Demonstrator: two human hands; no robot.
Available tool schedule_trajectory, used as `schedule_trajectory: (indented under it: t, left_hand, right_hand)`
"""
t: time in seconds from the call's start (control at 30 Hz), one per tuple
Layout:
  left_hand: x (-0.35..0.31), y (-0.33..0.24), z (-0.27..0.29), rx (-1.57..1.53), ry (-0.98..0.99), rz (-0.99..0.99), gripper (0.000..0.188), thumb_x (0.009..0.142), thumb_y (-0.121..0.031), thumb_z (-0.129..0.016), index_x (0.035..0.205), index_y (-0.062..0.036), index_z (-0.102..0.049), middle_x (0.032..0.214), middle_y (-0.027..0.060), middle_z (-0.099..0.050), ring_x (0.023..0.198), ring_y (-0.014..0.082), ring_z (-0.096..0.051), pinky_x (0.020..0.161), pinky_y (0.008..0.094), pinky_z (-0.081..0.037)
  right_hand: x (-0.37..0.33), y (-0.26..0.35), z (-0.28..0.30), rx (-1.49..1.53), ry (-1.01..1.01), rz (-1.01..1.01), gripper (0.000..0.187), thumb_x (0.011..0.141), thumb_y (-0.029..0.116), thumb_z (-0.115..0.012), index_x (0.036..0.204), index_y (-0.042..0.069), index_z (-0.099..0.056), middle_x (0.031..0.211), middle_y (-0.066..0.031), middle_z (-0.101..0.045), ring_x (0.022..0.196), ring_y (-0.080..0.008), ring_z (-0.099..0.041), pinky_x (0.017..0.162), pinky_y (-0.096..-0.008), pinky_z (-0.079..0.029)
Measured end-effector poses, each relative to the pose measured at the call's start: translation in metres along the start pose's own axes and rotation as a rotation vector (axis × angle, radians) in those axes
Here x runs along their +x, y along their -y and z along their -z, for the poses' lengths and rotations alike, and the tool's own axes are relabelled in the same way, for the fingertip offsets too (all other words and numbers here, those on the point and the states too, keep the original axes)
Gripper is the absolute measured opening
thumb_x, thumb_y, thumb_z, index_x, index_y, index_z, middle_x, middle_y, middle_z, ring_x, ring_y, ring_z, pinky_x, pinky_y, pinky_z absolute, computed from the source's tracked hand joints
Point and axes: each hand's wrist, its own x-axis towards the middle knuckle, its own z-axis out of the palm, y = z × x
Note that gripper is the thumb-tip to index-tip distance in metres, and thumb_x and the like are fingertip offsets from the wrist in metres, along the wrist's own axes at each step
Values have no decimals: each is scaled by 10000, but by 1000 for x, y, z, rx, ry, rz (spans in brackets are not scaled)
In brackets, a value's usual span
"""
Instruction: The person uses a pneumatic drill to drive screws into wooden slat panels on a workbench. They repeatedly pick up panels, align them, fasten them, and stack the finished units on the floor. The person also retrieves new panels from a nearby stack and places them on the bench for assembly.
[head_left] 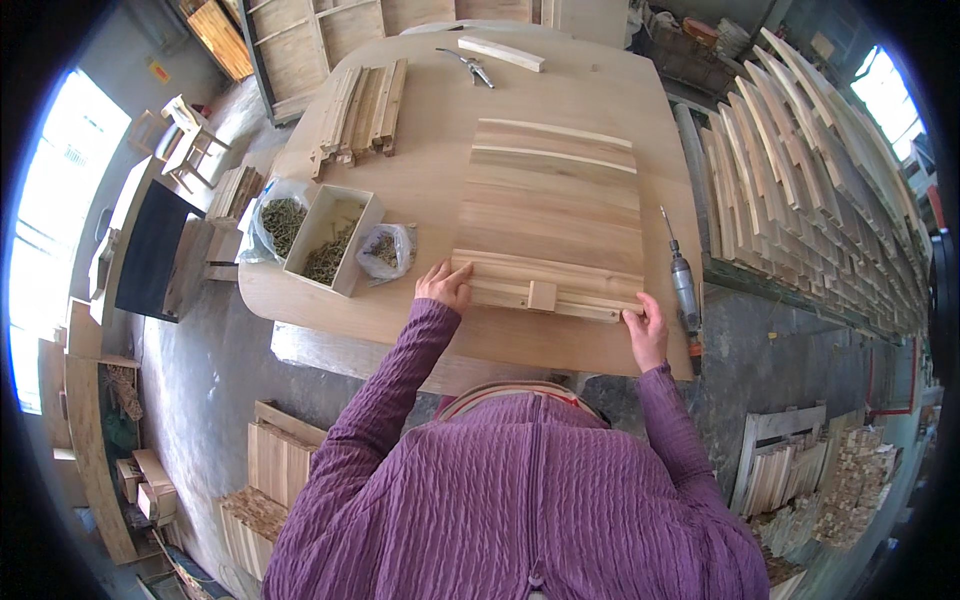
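**Both hands on the near batten, panel square to the bench edge**

Left hand (pixel 446 285) planted on the left end of the wooden batten (pixel 545 283), fingers spread and bent, tips pressing down on top. Right hand (pixel 646 328) clamped at the right end, thumb over the upper face, remaining fingers curled around the end grain. Nothing carried in either hand, just pressing and gripping.

Risks from here, as a judgement: uneven pressure from the two ends could skew the batten off line across the slatted panel (pixel 552 205). Small wooden block (pixel 542 295) sitting midway along the near edge could get nudged loose. Fingertips at the left end close to the seam, so a pinch likely if the strip slides. Power screwdriver (pixel 685 290) lying just beside the right hand near the bench edge; an elbow swing could knock it to the floor.

Panel itself: pale boards laid edge to edge, grain running side to side, two thin lighter strips across the far end. Lying flat at the middle of the rounded plywood workbench (pixel 420 180), near edge toward the body. Left of it, an open box of screws (pixel 332 240) flanked by two plastic bags of the same. Farther back, a stack of short slats (pixel 362 110) and a clamp-like hand tool (pixel 468 64), details too small to tell.
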Motion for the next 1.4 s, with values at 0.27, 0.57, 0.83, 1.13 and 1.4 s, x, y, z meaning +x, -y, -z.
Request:
schedule_trajectory:
  t: [0.27,0.57,0.83,1.13,1.4]
  left_hand:
    - [-7,0,-1,6,-119,-55,327,699,-158,-520,1002,-126,-636,929,171,-608,874,319,-546,827,377,-416]
    - [-8,10,8,-13,-38,-126,297,725,-191,-533,987,-85,-627,910,154,-617,799,281,-566,777,378,-404]
    - [34,14,19,-140,-163,-164,206,733,-240,-537,833,-88,-634,810,103,-619,798,260,-573,767,371,-431]
    - [230,75,49,116,-57,455,290,764,-371,-524,826,-99,-605,990,107,-593,874,283,-588,744,394,-482]
    - [350,139,36,560,160,531,491,775,-379,-539,1190,-138,-430,1176,123,-510,1061,314,-514,860,427,-435]
  right_hand:
    - [-2,8,0,2,-25,48,387,709,177,-643,1062,56,-540,994,-130,-558,927,-270,-512,797,-354,-417]
    - [-2,10,3,140,8,-1,352,719,151,-622,1042,29,-555,956,-111,-543,846,-216,-501,746,-333,-419]
    - [-18,5,-13,-226,-136,282,340,727,99,-610,1043,33,-503,1134,-184,-480,1082,-360,-411,927,-433,-323]
    - [-9,24,-9,-231,-125,249,376,759,233,-645,1062,38,-538,1168,-208,-485,1049,-362,-469,914,-437,-342]
    - [5,31,-9,-219,-132,187,312,759,215,-637,1002,31,-571,1124,-206,-515,1017,-363,-488,879,-434,-363]
